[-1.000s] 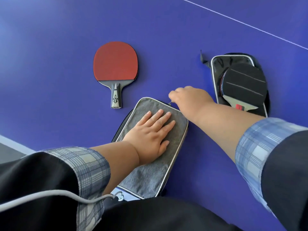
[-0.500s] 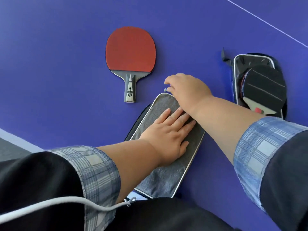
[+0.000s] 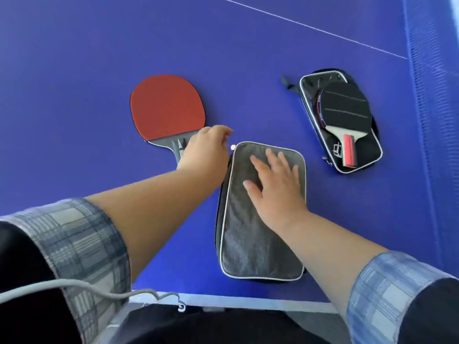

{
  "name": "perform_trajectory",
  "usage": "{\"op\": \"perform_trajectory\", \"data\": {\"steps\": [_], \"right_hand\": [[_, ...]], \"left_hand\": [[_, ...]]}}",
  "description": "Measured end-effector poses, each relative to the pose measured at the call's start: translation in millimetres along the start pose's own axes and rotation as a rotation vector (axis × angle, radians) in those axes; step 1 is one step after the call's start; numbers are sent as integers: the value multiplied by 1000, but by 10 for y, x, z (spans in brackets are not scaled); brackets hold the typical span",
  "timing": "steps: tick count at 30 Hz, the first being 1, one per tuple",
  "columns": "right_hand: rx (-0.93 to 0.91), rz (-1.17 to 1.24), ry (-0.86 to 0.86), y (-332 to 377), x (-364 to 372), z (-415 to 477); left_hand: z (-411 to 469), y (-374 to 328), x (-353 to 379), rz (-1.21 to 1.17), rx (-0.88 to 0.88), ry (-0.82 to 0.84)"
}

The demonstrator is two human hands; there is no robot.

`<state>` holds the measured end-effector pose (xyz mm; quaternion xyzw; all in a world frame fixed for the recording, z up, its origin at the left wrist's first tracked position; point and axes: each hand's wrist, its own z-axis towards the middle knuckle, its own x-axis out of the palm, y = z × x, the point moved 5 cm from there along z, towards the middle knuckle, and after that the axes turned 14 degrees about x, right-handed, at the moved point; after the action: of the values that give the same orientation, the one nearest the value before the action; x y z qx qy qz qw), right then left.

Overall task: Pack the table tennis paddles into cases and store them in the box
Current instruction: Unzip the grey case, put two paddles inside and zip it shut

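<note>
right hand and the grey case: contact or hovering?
Touching. The head view shows the right hand lying flat on the grey case, with palm and straight fingers on the fabric and no gap visible.

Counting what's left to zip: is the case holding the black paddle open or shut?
Open. The black case lies spread flat, with its lining and the black paddle inside in plain view.
</note>
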<state>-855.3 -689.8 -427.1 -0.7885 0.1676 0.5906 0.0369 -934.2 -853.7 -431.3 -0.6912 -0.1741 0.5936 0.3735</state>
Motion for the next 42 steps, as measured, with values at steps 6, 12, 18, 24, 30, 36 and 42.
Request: {"op": "perform_trajectory", "data": {"steps": [6,12,18,24,30,36,42], "right_hand": [[-16,-151,-91,-28,192,-68],[-7,-158,-102,-17,190,-85],[0,-181,-108,-14,196,-75],[-7,-181,-126,-20,216,-69],[-25,-153,-145,-22,238,-55],[-47,-94,-141,-34,263,-19],[-36,-103,-98,-50,290,54]], "left_hand": [[528,113,284,458,311,555],[569,21,243,612,372,604],[281,66,73,701,340,661],[-168,80,-15,612,245,556],[-481,57,5,571,86,487],[-1100,159,163,497,10,392],[-1683,166,265,458,-43,219]]}}
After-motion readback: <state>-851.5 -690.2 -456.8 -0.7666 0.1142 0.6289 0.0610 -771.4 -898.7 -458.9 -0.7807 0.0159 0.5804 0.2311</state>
